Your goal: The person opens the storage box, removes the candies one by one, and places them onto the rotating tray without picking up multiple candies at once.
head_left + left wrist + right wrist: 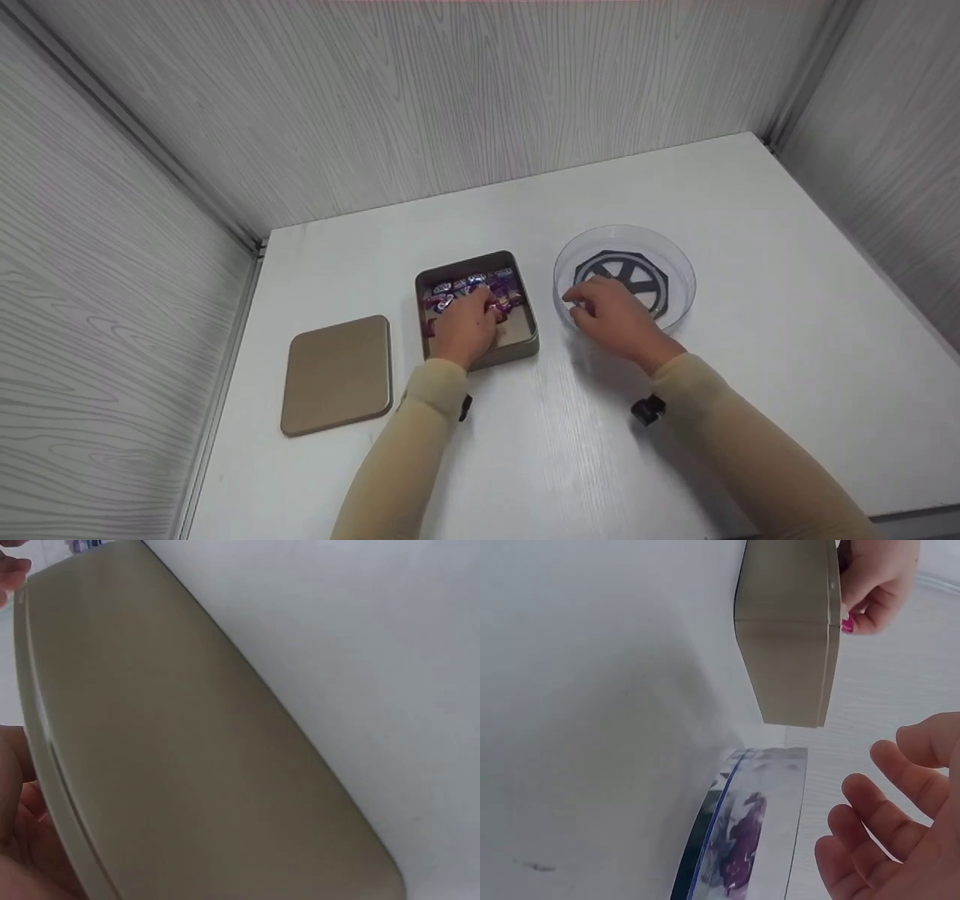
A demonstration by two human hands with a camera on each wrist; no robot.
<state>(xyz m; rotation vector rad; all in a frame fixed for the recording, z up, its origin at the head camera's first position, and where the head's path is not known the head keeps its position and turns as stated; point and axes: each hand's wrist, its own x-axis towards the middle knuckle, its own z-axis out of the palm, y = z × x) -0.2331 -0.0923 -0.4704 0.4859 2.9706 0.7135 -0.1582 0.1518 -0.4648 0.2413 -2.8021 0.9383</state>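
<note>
My left hand (466, 326) reaches into a square bronze-coloured tin (525, 348), whose side wall fills much of the left wrist view. Several shiny purple, blue and red wrapped candies (477, 279) lie inside, mostly toward the back. The left thumb and fingers pinch a candy with a pink wrapper (847, 625), largely hidden by the hand. My right hand (616, 316) hovers over the near left side of a round clear plastic container (681, 281), its fingers relaxed and apart, holding nothing. Purple wrapping (744, 851) shows through that container's wall in the right wrist view.
The tin's flat bronze lid (337, 375) lies on the white table (525, 465), left of the tin. A dark wheel-like pattern (637, 281) shows at the bottom of the clear container. Pale wood-grain panels (465, 97) enclose the table at the back and sides.
</note>
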